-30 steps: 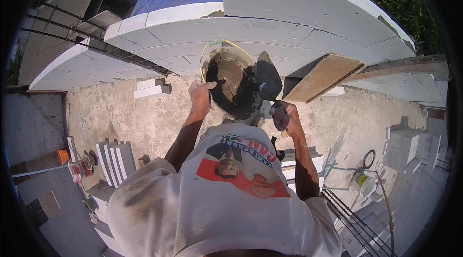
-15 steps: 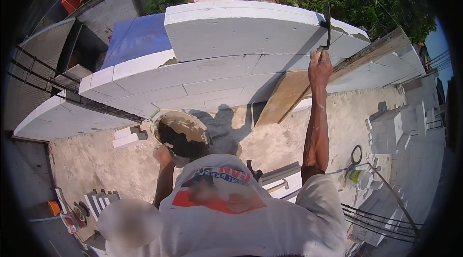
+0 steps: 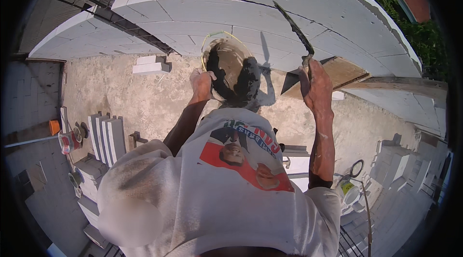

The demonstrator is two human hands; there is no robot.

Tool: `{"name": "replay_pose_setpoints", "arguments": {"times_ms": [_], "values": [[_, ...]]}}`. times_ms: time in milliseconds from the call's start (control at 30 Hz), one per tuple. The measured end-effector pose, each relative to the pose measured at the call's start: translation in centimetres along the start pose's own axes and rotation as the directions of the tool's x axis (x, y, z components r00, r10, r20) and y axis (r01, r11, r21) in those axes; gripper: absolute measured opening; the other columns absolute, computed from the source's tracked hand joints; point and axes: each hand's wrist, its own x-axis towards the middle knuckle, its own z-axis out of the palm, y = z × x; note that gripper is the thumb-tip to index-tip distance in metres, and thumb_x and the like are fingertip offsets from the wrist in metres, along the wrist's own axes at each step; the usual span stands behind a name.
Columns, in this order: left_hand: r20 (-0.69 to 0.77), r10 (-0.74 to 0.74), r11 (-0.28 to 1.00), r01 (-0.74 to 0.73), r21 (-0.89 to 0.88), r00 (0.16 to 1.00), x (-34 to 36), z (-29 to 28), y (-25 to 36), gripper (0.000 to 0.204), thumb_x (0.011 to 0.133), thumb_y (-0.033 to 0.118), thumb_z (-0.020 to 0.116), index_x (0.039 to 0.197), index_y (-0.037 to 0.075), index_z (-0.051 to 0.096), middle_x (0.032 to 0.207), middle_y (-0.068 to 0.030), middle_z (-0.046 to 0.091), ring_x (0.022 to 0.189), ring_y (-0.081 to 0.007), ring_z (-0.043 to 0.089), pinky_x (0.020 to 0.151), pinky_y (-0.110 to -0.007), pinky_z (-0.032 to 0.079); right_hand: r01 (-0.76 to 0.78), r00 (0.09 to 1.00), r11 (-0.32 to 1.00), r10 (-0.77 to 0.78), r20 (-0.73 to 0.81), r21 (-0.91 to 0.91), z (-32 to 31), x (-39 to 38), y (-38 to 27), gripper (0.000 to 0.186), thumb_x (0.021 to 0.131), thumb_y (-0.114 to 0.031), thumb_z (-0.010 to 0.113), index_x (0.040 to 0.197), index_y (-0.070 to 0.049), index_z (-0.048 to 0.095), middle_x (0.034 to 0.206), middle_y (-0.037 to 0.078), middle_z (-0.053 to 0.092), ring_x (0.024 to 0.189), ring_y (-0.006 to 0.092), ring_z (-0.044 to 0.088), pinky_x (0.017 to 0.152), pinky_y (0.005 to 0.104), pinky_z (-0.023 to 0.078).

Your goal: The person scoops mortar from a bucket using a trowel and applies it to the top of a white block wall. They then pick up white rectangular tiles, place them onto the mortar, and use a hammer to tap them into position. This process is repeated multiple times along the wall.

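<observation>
My left hand is closed on the rim of a bucket. Dark wet mortar clings to the bucket's inner sides, and its pale bottom shows between. In my right hand is the handle of a trowel. Its blade, smeared with mortar, points up and left in front of a white block wall. From this angle the blade looks nearly edge-on. Grey mortar lies along the top edge of the wall's upper course at the right.
A wooden board and a long plank lean by the wall at right. Loose white blocks lie on the concrete floor. Reinforcing bars cross the wall's left part. A white pail stands at lower right.
The view has swung right and down. My right hand has brought the trowel from the wall's top edge back toward the bucket. My left hand still holds the bucket rim.
</observation>
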Motion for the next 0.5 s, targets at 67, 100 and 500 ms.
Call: {"name": "replay_pose_setpoints", "arguments": {"times_ms": [67,100,500], "values": [[0.011,0.024,0.998,-0.024,0.066,1.0,-1.0,0.1,1.0,0.033,0.067,-0.011,0.066,0.073,0.011,0.043,0.061,0.0014,0.045,0.046,-0.0127,0.039,0.042,-0.033,0.031,-0.091,0.957,0.995,0.079,0.278,0.03,1.7,-1.1,-2.3,0.027,0.096,-0.021,0.066,0.113,0.0,0.064,0.101,0.021,0.071,0.09,0.0431,0.069,0.076,0.0501,0.054],[0.045,0.06,0.995,-0.064,0.073,0.997,-1.5,0.6,1.4,0.032,0.066,-0.011,0.066,0.074,0.012,0.044,0.062,0.001,0.045,0.046,-0.0126,0.039,0.043,-0.033,0.031,-0.182,0.893,0.983,0.172,0.415,-0.014,3.0,-1.8,-2.9,0.026,0.095,-0.021,0.067,0.112,-0.001,0.066,0.097,0.02,0.072,0.091,0.0433,0.07,0.076,0.05,0.055],[0.158,0.335,0.914,-0.361,0.186,0.929,-1.0,4.0,2.1,0.039,0.065,-0.015,0.064,0.067,0.011,0.036,0.066,0.0025,0.038,0.056,-0.0105,0.039,0.044,-0.032,0.035,0.331,0.688,0.929,-0.116,0.717,-0.167,16.2,-6.7,-1.1,0.012,0.087,-0.011,0.063,0.091,-0.003,0.07,0.088,0.022,0.073,0.082,0.0349,0.076,0.068,0.0464,0.061]]}}
